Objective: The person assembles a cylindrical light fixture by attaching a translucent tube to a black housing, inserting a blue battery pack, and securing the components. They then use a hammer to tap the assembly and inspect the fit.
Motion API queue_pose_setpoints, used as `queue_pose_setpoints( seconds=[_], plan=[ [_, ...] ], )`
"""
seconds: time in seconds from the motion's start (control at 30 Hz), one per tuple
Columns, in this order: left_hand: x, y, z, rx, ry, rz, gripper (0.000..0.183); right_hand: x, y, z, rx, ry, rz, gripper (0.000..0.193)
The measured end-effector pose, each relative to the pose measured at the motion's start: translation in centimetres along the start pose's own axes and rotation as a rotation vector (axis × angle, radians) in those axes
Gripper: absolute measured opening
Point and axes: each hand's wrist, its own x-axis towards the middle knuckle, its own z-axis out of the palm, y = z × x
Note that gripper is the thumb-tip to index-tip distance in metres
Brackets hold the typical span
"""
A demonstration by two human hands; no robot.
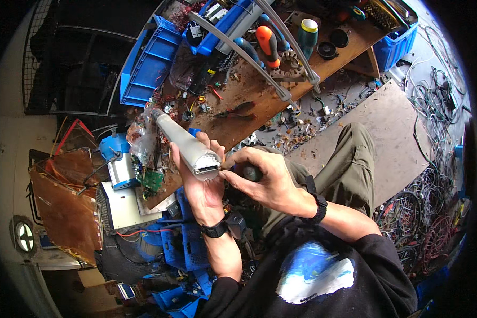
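My left hand (pixel 202 192) is wrapped from below around a long whitish tube-shaped housing (pixel 181 139). The tube slants from a narrow, capped far end at upper left to its near end, where a flat cut face shows a dark slot. Close to that face, the thumb and forefinger of my right hand (pixel 270 177) come together at the rim. A tool with a dark rounded handle (pixel 252 173) is tucked in my right hand's curled fingers; its working end is hidden. Both wrists wear black bands.
Ahead stands a wooden bench (pixel 238 124) strewn with scraps, pliers (pixel 236 110), an orange-handled tool (pixel 267 45) and a green bottle-shaped thing (pixel 308 37). Metal legs (pixel 249 58) cross over it. Blue crates (pixel 152 66) stand at far left. Tangled cables (pixel 434 217) lie at right.
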Motion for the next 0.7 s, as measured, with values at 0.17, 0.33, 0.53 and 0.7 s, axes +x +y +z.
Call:
queue_pose_setpoints(
  seconds=[0.17, 0.33, 0.53, 0.7],
  plan=[
    [-0.1, 0.4, 0.3, -0.017, -0.024, 0.015, 0.065, 0.7, -0.6, 0.6, 0.068, 0.008, 0.081, 0.02],
    [-0.2, 1.2, 1.0, -0.095, -0.099, -0.068, 0.066, 1.6, -1.3, 0.8, 0.154, -0.011, 0.196, 0.023],
    [-0.1, 1.5, 1.5, -0.167, -0.113, -0.178, 0.067, 2.3, -1.4, 1.3, 0.169, 0.011, 0.166, 0.025],
    [0.0, 1.2, 1.7, -0.185, -0.101, -0.151, 0.068, 2.5, -1.4, 0.6, -0.068, -0.047, -0.144, 0.035]
  ],
)
